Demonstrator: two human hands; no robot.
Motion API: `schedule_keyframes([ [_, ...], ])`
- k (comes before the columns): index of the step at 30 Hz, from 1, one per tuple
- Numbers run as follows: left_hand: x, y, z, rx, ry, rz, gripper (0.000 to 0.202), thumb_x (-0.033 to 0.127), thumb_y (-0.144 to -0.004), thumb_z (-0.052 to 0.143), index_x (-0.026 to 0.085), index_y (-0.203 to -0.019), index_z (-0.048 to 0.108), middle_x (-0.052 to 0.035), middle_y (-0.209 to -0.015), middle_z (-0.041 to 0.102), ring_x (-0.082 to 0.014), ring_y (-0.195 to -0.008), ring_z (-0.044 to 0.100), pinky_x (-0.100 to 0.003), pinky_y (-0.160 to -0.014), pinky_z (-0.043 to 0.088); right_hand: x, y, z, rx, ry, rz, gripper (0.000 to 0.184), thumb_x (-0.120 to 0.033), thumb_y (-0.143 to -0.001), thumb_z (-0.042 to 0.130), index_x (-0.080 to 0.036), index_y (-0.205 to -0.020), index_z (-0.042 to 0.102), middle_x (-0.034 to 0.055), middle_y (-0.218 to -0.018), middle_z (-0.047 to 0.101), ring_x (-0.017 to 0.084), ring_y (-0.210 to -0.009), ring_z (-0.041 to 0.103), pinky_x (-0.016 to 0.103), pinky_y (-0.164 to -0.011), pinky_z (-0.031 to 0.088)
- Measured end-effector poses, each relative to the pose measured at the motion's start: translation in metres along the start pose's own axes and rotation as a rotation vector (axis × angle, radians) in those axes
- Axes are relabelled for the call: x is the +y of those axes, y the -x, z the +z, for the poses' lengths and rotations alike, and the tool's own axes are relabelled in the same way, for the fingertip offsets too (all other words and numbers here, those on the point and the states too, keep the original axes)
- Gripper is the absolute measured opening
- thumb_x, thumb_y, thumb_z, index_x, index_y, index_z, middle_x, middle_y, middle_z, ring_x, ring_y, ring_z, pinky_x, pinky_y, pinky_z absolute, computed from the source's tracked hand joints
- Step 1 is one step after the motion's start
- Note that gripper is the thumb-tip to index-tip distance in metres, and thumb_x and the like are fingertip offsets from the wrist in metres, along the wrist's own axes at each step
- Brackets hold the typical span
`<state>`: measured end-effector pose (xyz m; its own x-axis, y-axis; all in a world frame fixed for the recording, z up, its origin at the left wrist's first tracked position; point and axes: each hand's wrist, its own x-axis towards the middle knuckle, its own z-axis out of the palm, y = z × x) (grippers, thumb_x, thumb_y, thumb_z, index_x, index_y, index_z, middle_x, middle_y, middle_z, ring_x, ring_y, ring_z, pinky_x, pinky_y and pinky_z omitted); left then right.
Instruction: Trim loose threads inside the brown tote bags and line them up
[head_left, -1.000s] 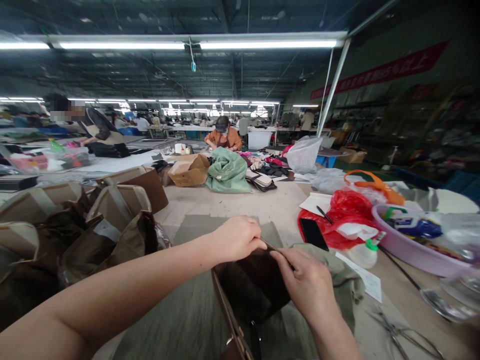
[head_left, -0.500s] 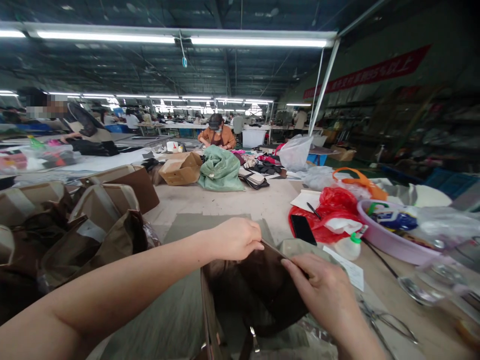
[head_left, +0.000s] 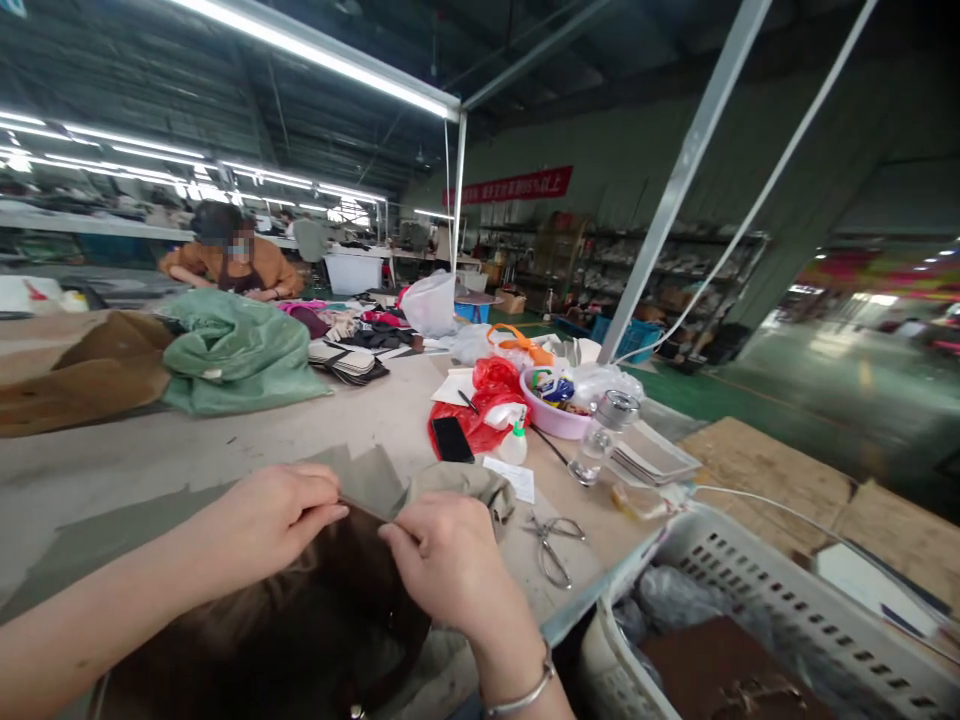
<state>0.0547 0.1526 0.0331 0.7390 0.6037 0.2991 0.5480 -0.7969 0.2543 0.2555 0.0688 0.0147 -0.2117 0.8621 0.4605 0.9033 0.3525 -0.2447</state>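
A dark brown bag [head_left: 300, 620] stands open in front of me, its inside facing up and partly in shadow. My left hand [head_left: 289, 510] pinches the bag's far rim between thumb and fingers. A short way to the right, my right hand [head_left: 446, 555] grips the same rim, thumb on the inner side. Some olive-grey cloth [head_left: 465, 485] lies just behind my right hand. Metal scissors [head_left: 553, 550] rest on the table to the right of that hand, apart from it.
A white slotted basket [head_left: 787, 580] holding a brown item stands at the lower right. Farther back are a phone [head_left: 452, 440], a green-capped bottle [head_left: 514, 445], a pink basin [head_left: 562, 422], a clear jar [head_left: 600, 435] and green cloth [head_left: 240, 350]. A co-worker [head_left: 236, 255] sits across the table.
My view has swung to the right, bringing the white basket and the jar into fuller sight. Both hands keep their hold on the bag's rim.
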Motion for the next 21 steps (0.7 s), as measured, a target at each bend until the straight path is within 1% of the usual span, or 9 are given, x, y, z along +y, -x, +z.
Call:
schedule_keyframes([
  [3, -0.003, 0.001, 0.001, -0.077, -0.023, -0.026, 0.029, 0.026, -0.088, 0.043, 0.018, -0.067, 0.061, -0.0016, -0.071, 0.06, -0.0142, -0.066, 0.056, -0.024, -0.066, 0.041, -0.004, 0.001, -0.001, 0.01, 0.049, 0.027, 0.033, -0.035, -0.089, 0.045, -0.021, -0.064, 0.06, -0.0012, -0.064, 0.063, 0.012, -0.062, 0.056, 0.025, -0.055, 0.031],
  [5, -0.005, 0.001, 0.002, -0.073, -0.042, -0.046, 0.03, 0.027, -0.089, 0.041, 0.017, -0.067, 0.06, -0.0018, -0.071, 0.06, -0.0144, -0.067, 0.056, -0.025, -0.066, 0.041, -0.007, 0.001, -0.002, -0.007, 0.074, 0.048, 0.036, -0.036, -0.091, 0.042, -0.021, -0.065, 0.062, 0.0, -0.064, 0.064, 0.013, -0.062, 0.058, 0.026, -0.054, 0.031],
  [8, -0.003, 0.002, 0.0, -0.071, -0.079, -0.06, 0.028, 0.026, -0.089, 0.043, 0.017, -0.067, 0.059, -0.0017, -0.07, 0.059, -0.0142, -0.068, 0.056, -0.024, -0.066, 0.041, -0.012, 0.001, -0.004, -0.048, 0.043, 0.052, 0.04, -0.048, -0.089, 0.042, -0.022, -0.069, 0.064, 0.0012, -0.067, 0.065, 0.015, -0.064, 0.06, 0.027, -0.055, 0.034],
  [10, 0.004, 0.003, -0.003, -0.062, -0.105, -0.058, 0.026, 0.025, -0.087, 0.045, 0.016, -0.066, 0.059, -0.0017, -0.069, 0.059, -0.014, -0.068, 0.056, -0.024, -0.066, 0.041, -0.015, 0.001, -0.006, -0.069, -0.006, 0.045, 0.041, -0.059, -0.083, 0.046, -0.023, -0.076, 0.065, 0.0015, -0.072, 0.067, 0.016, -0.068, 0.061, 0.026, -0.058, 0.037],
  [11, 0.007, 0.004, -0.005, -0.05, -0.114, -0.051, 0.025, 0.024, -0.087, 0.047, 0.016, -0.066, 0.058, -0.0018, -0.07, 0.059, -0.0136, -0.068, 0.056, -0.023, -0.065, 0.041, -0.016, 0.0, -0.006, -0.076, -0.019, 0.051, 0.04, -0.061, -0.08, 0.049, -0.024, -0.079, 0.065, 0.0015, -0.073, 0.067, 0.017, -0.069, 0.062, 0.026, -0.059, 0.037],
  [13, 0.012, 0.003, -0.006, -0.03, -0.123, -0.031, 0.023, 0.024, -0.086, 0.049, 0.015, -0.067, 0.059, -0.0023, -0.072, 0.06, -0.013, -0.069, 0.057, -0.022, -0.066, 0.041, -0.017, -0.002, -0.003, -0.091, -0.018, 0.064, 0.034, -0.057, -0.08, 0.052, -0.025, -0.082, 0.065, 0.0016, -0.074, 0.067, 0.018, -0.071, 0.062, 0.027, -0.058, 0.037],
  [16, 0.014, 0.003, -0.006, -0.029, -0.134, -0.031, 0.025, 0.024, -0.085, 0.05, 0.014, -0.064, 0.06, -0.0032, -0.071, 0.061, -0.0132, -0.069, 0.058, -0.023, -0.065, 0.042, -0.015, -0.007, 0.005, -0.071, 0.007, 0.052, 0.025, -0.045, -0.086, 0.05, -0.026, -0.08, 0.066, 0.0009, -0.071, 0.067, 0.018, -0.066, 0.062, 0.028, -0.054, 0.034],
  [18, 0.014, 0.004, -0.005, -0.023, -0.136, -0.033, 0.026, 0.025, -0.085, 0.051, 0.014, -0.064, 0.061, -0.0036, -0.07, 0.061, -0.0134, -0.068, 0.058, -0.023, -0.064, 0.043, -0.015, -0.009, 0.009, -0.061, 0.035, 0.036, 0.027, -0.04, -0.088, 0.047, -0.026, -0.073, 0.065, 0.0003, -0.068, 0.067, 0.017, -0.062, 0.061, 0.028, -0.051, 0.031],
  [21, 0.014, 0.005, -0.004, -0.021, -0.131, -0.034, 0.026, 0.026, -0.084, 0.052, 0.014, -0.064, 0.062, -0.004, -0.071, 0.062, -0.0139, -0.068, 0.059, -0.024, -0.064, 0.043, -0.015, -0.009, 0.011, -0.065, 0.085, 0.028, 0.031, -0.038, -0.09, 0.045, -0.026, -0.068, 0.063, -0.0003, -0.067, 0.067, 0.016, -0.059, 0.06, 0.028, -0.048, 0.028],
])
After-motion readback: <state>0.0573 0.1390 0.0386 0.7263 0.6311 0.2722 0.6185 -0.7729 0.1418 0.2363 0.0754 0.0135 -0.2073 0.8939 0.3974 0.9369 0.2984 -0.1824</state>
